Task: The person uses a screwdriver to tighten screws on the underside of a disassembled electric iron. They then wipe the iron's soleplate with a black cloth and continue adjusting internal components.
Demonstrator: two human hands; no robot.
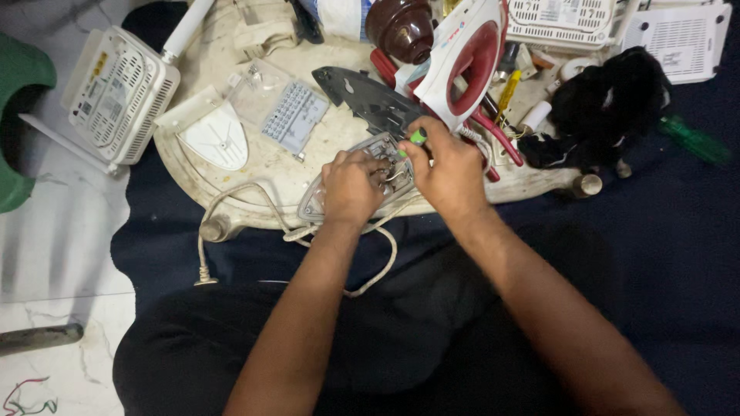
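While hands [401, 181] crowd iron base [324, 202], bare tray rim [231, 202] leftward.

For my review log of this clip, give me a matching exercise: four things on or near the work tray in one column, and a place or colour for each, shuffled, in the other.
Things:
1. iron base
2. screwdriver
3. white router
4. white and red iron housing

Places or colours:
A. on the floor at the tray's left edge
B. green handle, gripped in the right hand
C. lying tilted on the tray, behind the hands
D. under the left hand, at the tray's near edge

Pairs: 1-D, 2-B, 3-A, 4-C
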